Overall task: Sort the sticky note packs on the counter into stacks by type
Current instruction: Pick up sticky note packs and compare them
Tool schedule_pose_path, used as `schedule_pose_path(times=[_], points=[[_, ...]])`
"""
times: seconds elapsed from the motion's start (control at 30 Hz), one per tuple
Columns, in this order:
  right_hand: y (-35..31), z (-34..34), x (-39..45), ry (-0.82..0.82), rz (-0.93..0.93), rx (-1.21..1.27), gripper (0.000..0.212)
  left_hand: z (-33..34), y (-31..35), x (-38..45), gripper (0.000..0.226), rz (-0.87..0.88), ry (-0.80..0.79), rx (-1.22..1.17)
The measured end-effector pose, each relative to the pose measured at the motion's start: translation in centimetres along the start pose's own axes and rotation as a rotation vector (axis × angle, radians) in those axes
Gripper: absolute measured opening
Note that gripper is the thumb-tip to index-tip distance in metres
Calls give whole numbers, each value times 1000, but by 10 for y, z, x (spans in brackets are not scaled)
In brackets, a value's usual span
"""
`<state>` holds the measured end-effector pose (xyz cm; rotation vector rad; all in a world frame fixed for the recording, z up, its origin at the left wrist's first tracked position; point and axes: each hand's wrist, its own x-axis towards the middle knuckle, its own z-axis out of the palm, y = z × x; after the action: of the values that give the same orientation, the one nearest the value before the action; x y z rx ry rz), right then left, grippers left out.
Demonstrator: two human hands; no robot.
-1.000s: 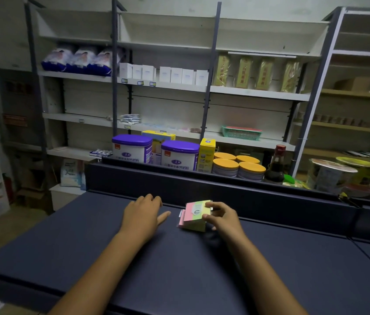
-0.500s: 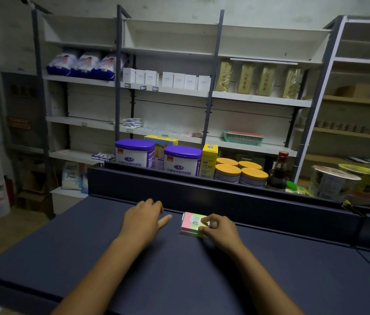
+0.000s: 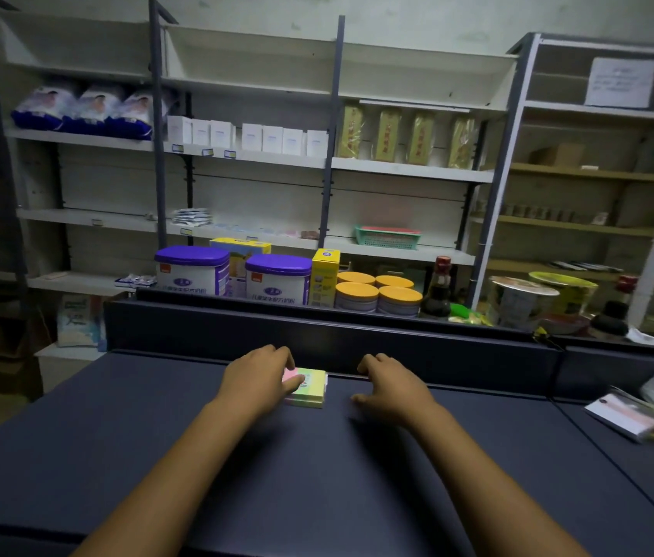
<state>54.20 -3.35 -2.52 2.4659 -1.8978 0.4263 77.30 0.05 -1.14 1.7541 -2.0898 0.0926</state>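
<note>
Now the left hand (image 3: 258, 379) rests its fingers on a pastel pink-and-yellow paper sticky note stack (image 3: 308, 387) near the dark bench's (image 3: 156, 456) far edge, while the right hand (image 3: 391, 385) hovers beside it, fingers loosely curled and holding nothing.

A sticky note pack (image 3: 308, 387) is laid flat on the counter (image 3: 116, 456), close before the raised back ledge (image 3: 357, 335). The left hand (image 3: 255, 379) is set on the pack's left side, and the right hand (image 3: 391, 385) is held just right of the pack, apart from it. More packs (image 3: 647, 416) are piled at the counter's far right edge. Two tubs (image 3: 192, 271), a box (image 3: 325, 277) and lidded tins (image 3: 377, 293) are ranged behind the ledge, with shelving (image 3: 237, 158) behind them.
</note>
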Motion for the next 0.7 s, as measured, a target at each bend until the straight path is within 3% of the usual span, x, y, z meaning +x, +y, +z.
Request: schedule_pose_path(times=[0.27, 0.7], points=[[74, -55, -67, -37, 103, -94, 61, -3, 96, -5, 33, 109, -46, -11], [215, -165, -282, 67, 334, -67, 56, -1, 320, -84, 38, 290, -103, -65]])
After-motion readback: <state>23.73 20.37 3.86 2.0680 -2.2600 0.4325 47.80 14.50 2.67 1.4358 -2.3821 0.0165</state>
